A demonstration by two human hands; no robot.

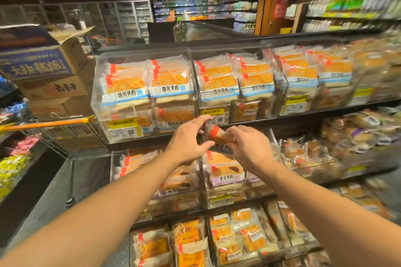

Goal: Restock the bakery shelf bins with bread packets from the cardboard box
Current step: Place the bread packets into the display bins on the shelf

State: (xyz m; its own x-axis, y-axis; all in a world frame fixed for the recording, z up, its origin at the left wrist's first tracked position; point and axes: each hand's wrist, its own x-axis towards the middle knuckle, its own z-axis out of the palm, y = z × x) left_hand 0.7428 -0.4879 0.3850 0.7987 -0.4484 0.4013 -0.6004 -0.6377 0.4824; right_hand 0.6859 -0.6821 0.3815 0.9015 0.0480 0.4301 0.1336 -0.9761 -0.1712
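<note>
Right, both hands share one bread packet (220, 136) below the top shelf bins (143, 95): left hand (188, 140) pinching its end, right hand (249, 147) clamped around it, probably squaring it. Cardboard box (46, 67) waits at ten o'clock.

just the one view here, a wide-angle cam on the person's head, looking forward and a bit down along both forearms. it faces the bakery shelf (282, 121) pretty much head on and close, about arm's reach. a shopping cart (71, 136) stacked with cardboard boxes (54, 67) sits off left, edges are blurry and bowed, store aisles far behind.
</note>
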